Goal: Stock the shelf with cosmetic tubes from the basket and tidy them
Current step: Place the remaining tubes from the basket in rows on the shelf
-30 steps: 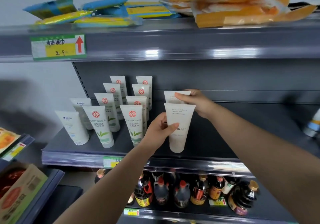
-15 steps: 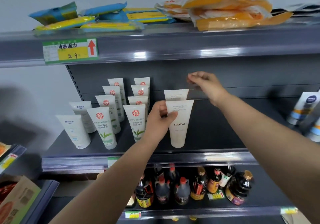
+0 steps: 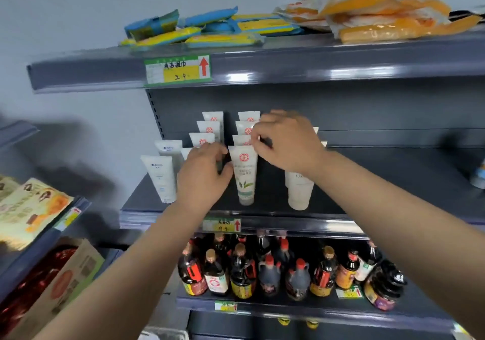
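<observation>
— Two hands where?
— Left hand [image 3: 203,175] and right hand [image 3: 284,142], fingers curled, pinch a leaf-printed cosmetic tube [image 3: 244,175] upright on the grey middle shelf [image 3: 393,182]; sauce bottles [image 3: 262,271] below, pale wall behind.

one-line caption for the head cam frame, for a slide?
Both hands tidy upright red-logo tubes on the middle shelf: left hand beside the front one, right hand at the row behind.

Dark grey middle shelf [image 3: 393,182], white cosmetic tubes [image 3: 245,174] standing cap-down in rows at left, top shelf [image 3: 341,61] bearing flat packets [image 3: 210,28], lower shelf [image 3: 288,310] carrying sauce bottles [image 3: 241,274]
</observation>
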